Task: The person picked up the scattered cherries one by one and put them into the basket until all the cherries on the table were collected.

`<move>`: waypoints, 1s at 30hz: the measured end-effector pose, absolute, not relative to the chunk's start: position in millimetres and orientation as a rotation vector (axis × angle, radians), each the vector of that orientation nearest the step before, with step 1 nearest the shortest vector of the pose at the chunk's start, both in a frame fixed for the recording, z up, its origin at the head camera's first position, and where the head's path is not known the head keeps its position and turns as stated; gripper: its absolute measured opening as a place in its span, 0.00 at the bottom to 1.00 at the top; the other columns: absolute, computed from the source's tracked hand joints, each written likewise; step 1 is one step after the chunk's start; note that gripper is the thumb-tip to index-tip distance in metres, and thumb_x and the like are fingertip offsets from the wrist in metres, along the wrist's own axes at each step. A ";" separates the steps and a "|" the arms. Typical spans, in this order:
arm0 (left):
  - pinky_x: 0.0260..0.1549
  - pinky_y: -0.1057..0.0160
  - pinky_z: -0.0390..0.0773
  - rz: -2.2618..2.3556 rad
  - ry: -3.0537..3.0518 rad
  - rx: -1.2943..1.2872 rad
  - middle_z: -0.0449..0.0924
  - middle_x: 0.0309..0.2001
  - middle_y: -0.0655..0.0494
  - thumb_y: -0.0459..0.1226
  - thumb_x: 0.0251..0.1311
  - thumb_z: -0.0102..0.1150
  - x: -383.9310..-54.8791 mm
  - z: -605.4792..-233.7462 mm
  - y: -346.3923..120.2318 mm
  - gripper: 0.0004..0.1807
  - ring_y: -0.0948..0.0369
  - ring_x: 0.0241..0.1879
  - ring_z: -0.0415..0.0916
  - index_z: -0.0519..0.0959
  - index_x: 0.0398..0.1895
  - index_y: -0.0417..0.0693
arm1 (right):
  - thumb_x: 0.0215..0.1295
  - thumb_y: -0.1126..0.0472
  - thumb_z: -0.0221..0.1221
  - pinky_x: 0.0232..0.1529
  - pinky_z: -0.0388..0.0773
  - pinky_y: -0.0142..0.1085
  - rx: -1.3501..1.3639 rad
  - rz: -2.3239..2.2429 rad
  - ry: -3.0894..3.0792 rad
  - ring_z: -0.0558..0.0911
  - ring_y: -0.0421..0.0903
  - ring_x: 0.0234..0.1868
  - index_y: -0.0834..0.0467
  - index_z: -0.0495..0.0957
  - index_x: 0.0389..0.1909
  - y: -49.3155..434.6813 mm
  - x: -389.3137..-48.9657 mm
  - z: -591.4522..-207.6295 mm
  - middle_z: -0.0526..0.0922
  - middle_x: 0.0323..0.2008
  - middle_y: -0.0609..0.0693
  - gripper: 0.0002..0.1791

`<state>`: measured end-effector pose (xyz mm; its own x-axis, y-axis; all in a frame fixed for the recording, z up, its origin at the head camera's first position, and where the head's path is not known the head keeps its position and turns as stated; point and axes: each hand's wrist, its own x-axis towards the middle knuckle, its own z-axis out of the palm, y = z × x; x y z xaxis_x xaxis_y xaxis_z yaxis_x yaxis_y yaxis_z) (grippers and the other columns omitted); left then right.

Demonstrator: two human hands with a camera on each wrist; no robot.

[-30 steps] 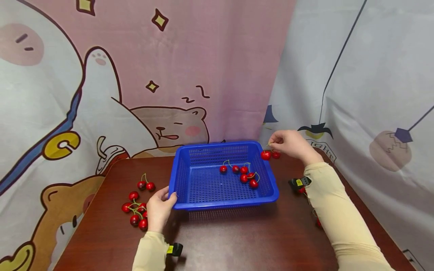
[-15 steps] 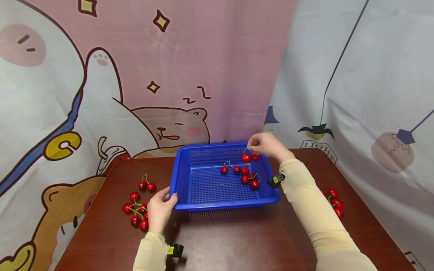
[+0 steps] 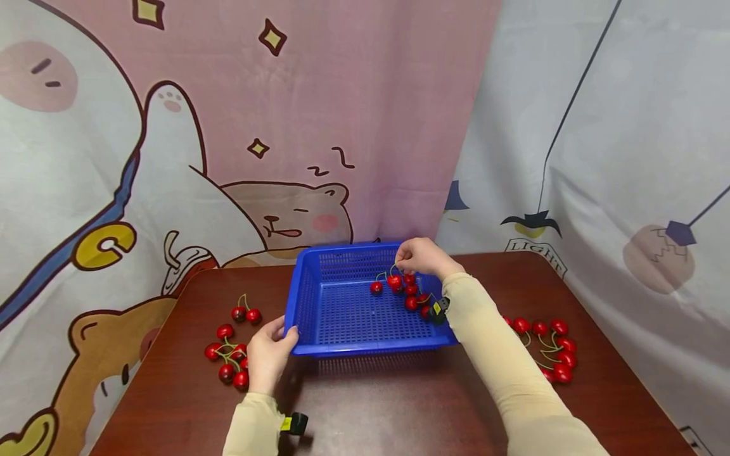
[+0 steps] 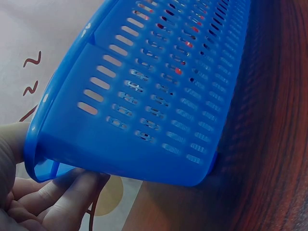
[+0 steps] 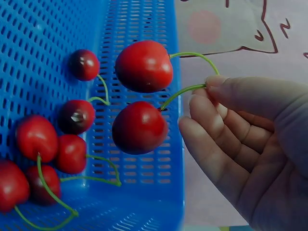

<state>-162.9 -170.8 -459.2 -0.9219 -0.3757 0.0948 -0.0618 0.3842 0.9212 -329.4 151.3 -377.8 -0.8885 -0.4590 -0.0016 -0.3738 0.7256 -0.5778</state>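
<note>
My left hand (image 3: 268,356) grips the left rim of a blue plastic basket (image 3: 365,347), thumb on the rim and fingers beneath it in the left wrist view. The basket looks tilted slightly, its slotted side facing that camera. Over the basket's right part, my right hand (image 3: 424,257) pinches the green stems of a pair of red cherries (image 5: 144,66) between thumb and forefinger. These two hang from the stems; whether they touch the basket I cannot tell. Several other cherries (image 5: 37,137) lie inside, bunched toward the right end, partly hidden by the right wrist in the head view.
Several cherries (image 3: 225,372) lie on the brown table (image 3: 388,405) left of the basket, close to my left hand. Another group of cherries (image 3: 564,358) lies at the right, partly behind my right forearm. A printed curtain (image 3: 399,126) hangs behind the table.
My right hand has moved left and down with the pair of cherries, from beyond the basket's right rim to over its inside. The left hand and basket have hardly moved.
</note>
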 end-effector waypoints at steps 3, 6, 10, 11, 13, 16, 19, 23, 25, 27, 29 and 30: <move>0.29 0.75 0.76 -1.545 -2.359 0.384 0.85 0.41 0.38 0.34 0.59 0.65 -163.2 -459.9 -171.3 0.20 0.53 0.37 0.84 0.81 0.53 0.32 | 0.63 0.66 0.64 0.32 0.80 0.37 -0.678 -0.876 2.763 0.83 0.47 0.26 0.58 0.82 0.28 145.2 -330.7 -382.1 0.83 0.23 0.48 0.04; 0.29 0.75 0.76 -1.536 -2.361 0.377 0.85 0.41 0.38 0.35 0.59 0.65 -162.8 -460.0 -171.8 0.20 0.53 0.37 0.84 0.81 0.53 0.32 | 0.63 0.66 0.63 0.32 0.81 0.38 -0.669 -0.889 2.728 0.84 0.47 0.27 0.59 0.82 0.28 139.8 -332.2 -386.6 0.84 0.23 0.49 0.04; 0.30 0.75 0.76 -1.530 -2.365 0.378 0.85 0.41 0.38 0.35 0.59 0.65 -162.2 -460.2 -171.8 0.21 0.53 0.37 0.84 0.81 0.53 0.32 | 0.63 0.67 0.62 0.36 0.82 0.42 -0.630 -0.869 2.699 0.84 0.47 0.28 0.60 0.82 0.30 133.4 -333.6 -392.9 0.84 0.25 0.51 0.04; 0.30 0.76 0.75 -1.530 -2.365 0.381 0.85 0.41 0.37 0.35 0.59 0.65 -162.0 -460.2 -171.7 0.21 0.53 0.37 0.84 0.81 0.53 0.32 | 0.63 0.67 0.62 0.37 0.83 0.43 -0.621 -0.859 2.693 0.84 0.48 0.28 0.61 0.82 0.30 131.8 -333.7 -394.2 0.84 0.26 0.52 0.03; 0.30 0.76 0.75 -1.534 -2.362 0.384 0.85 0.42 0.37 0.35 0.59 0.65 -161.8 -460.6 -171.5 0.21 0.53 0.37 0.84 0.81 0.53 0.31 | 0.64 0.67 0.61 0.38 0.83 0.44 -0.611 -0.836 2.683 0.85 0.48 0.29 0.62 0.83 0.31 128.5 -333.8 -396.9 0.85 0.26 0.52 0.03; 0.29 0.76 0.75 -1.540 -2.354 0.388 0.85 0.42 0.37 0.34 0.59 0.65 -161.6 -461.0 -171.3 0.21 0.53 0.37 0.84 0.81 0.53 0.31 | 0.63 0.69 0.61 0.37 0.83 0.42 -0.589 -0.818 2.659 0.85 0.49 0.29 0.63 0.83 0.31 124.2 -332.8 -400.5 0.84 0.26 0.52 0.03; 0.29 0.76 0.75 -1.539 -2.352 0.386 0.85 0.42 0.37 0.34 0.59 0.65 -161.8 -461.2 -171.0 0.21 0.53 0.37 0.84 0.81 0.53 0.31 | 0.61 0.70 0.60 0.35 0.83 0.41 -0.551 -0.810 2.633 0.86 0.49 0.29 0.63 0.82 0.27 121.3 -331.5 -403.7 0.84 0.25 0.53 0.05; 0.29 0.76 0.75 -1.529 -2.357 0.386 0.85 0.42 0.37 0.35 0.59 0.65 -161.8 -461.0 -170.9 0.21 0.53 0.37 0.85 0.81 0.53 0.31 | 0.61 0.72 0.60 0.35 0.83 0.41 -0.511 -0.812 2.600 0.86 0.51 0.29 0.63 0.81 0.24 119.6 -330.0 -407.7 0.85 0.25 0.55 0.07; 0.29 0.76 0.75 -1.527 -2.359 0.384 0.85 0.42 0.37 0.35 0.59 0.65 -161.8 -460.9 -170.8 0.21 0.53 0.37 0.85 0.81 0.53 0.31 | 0.61 0.72 0.60 0.35 0.83 0.41 -0.493 -0.822 2.590 0.86 0.52 0.30 0.63 0.80 0.24 119.2 -329.5 -410.0 0.85 0.26 0.55 0.07; 0.29 0.76 0.75 -1.525 -2.360 0.383 0.85 0.42 0.37 0.35 0.59 0.65 -162.0 -461.1 -170.7 0.21 0.53 0.37 0.85 0.80 0.53 0.31 | 0.60 0.73 0.59 0.34 0.83 0.41 -0.484 -0.829 2.582 0.87 0.52 0.31 0.64 0.81 0.25 119.2 -329.5 -412.2 0.86 0.27 0.56 0.06; 0.29 0.76 0.75 -1.529 -2.360 0.379 0.85 0.42 0.37 0.35 0.59 0.65 -162.3 -461.3 -170.5 0.21 0.52 0.37 0.85 0.80 0.54 0.31 | 0.60 0.73 0.60 0.34 0.83 0.39 -0.470 -0.828 2.579 0.87 0.51 0.30 0.64 0.81 0.25 119.3 -329.5 -414.8 0.86 0.27 0.55 0.06; 0.29 0.76 0.75 -1.529 -2.360 0.378 0.85 0.42 0.37 0.35 0.59 0.65 -162.5 -461.4 -170.4 0.21 0.52 0.37 0.85 0.80 0.54 0.31 | 0.60 0.73 0.60 0.33 0.83 0.39 -0.466 -0.824 2.581 0.87 0.51 0.30 0.64 0.81 0.25 119.3 -329.8 -415.8 0.86 0.26 0.55 0.06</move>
